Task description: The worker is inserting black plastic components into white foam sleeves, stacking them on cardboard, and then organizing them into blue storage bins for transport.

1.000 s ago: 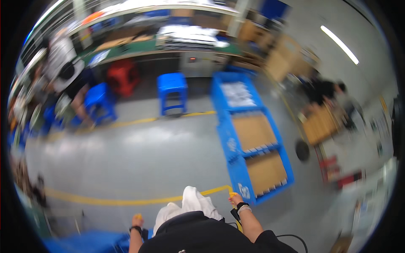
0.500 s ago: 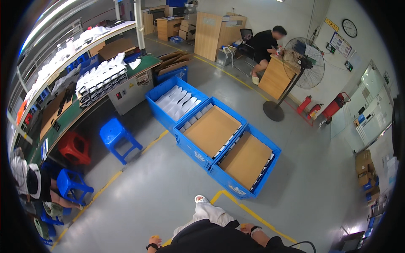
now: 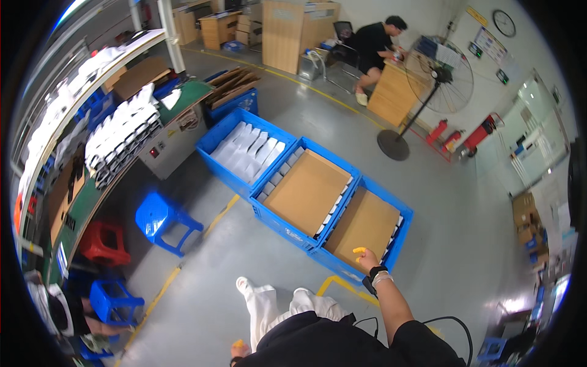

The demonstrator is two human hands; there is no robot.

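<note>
My right hand (image 3: 368,260) reaches over the near edge of the rightmost blue crate (image 3: 406,230). It is open and holds nothing; its yellow-covered fingertips are apart above a brown cardboard sheet (image 3: 365,215). I cannot tell whether it touches the sheet. Low in the picture, my left hand (image 3: 239,349) hangs by my side with yellow on a fingertip; its other fingers are too hidden to read. The middle blue crate (image 3: 278,225) also has a cardboard sheet on top, with white-and-black pieces along its sides. White curved pieces (image 3: 247,150) lie in rows inside the far-left crate (image 3: 221,176).
Blue stools (image 3: 160,219) and a red stool (image 3: 104,243) stand by the green workbench (image 3: 116,183) on the left. A standing fan (image 3: 393,144), fire extinguishers (image 3: 451,142) and a person seated at a desk (image 3: 394,92) are beyond the crates. Another person sits at lower left.
My right hand has risen from my side and stretched forward over the rightmost crate. My body has come nearer the crates, and one foot has stepped out to the left.
</note>
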